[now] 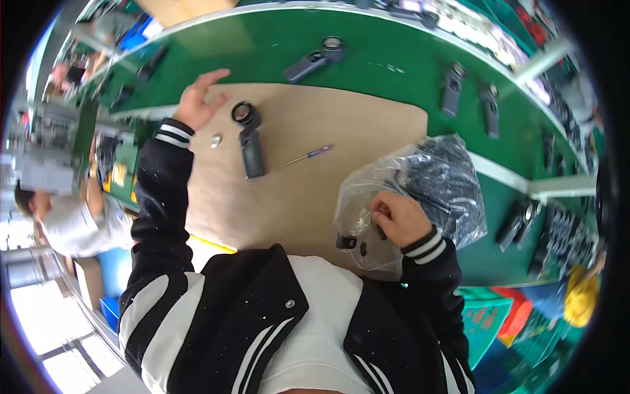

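Note:
My left hand (200, 102) is over the far left edge of the brown sheet (295, 210), its fingers apart and holding nothing. Just right of it lies a dark grey handheld device (251, 152) with a round, ring-like head. A small silvery piece (216, 140) sits between that hand's cuff and the device. Farther right rests a thin screwdriver (308, 156). My right hand (401, 220) is at the mouth of a clear plastic bag (453, 174) full of black parts. Its fingers are curled together; what they pinch is too hidden to name. Small black pieces (346, 242) lie on the bag's near part.
Another grey device (315, 60) lies beyond the sheet on the green bench (394, 39). Two more devices (453, 90) lie at the far right, with several others by the right edge. At the left, another person (85, 220) works. A green crate (484, 322) stands below the bench.

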`<state>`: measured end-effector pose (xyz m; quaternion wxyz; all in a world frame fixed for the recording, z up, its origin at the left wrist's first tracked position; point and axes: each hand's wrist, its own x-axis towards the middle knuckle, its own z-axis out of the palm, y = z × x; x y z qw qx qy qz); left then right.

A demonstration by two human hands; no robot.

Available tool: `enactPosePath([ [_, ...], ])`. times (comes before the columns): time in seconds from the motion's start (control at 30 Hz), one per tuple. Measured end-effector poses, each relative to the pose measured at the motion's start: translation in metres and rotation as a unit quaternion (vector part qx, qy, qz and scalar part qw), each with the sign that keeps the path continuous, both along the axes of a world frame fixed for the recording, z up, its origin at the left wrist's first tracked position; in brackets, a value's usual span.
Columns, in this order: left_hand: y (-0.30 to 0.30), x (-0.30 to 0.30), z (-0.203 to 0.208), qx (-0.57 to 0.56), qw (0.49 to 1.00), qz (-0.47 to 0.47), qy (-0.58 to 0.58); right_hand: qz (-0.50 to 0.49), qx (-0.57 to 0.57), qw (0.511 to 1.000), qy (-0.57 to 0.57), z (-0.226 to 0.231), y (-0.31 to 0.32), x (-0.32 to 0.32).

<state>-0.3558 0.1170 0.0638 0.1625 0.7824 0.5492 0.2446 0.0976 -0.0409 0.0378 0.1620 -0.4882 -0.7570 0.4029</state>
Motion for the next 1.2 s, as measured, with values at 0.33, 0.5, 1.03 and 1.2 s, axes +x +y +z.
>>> enactPosePath([
  [0.33, -0.152, 0.101, -0.102, 0.113, 0.975, 0.150, -0.121, 0.069, 0.012, 0.988, 0.141, 0.024, 0.002, -0.097],
  [0.5, -0.174, 0.107, -0.097, 0.090, 0.965, 0.143, -0.200, 0.055, -0.040, 0.982, 0.175, 0.002, 0.028, -0.160],
  [1.03, -0.203, -0.111, -0.098, -0.035, 0.928, 0.334, 0.161, -0.042, 0.284, 0.950, 0.124, -0.067, 0.056, -0.251],
  [1.2, -0.191, -0.118, -0.114, -0.028, 0.930, 0.343, 0.129, -0.073, 0.218, 0.966, 0.117, -0.069, 0.056, -0.257],
])
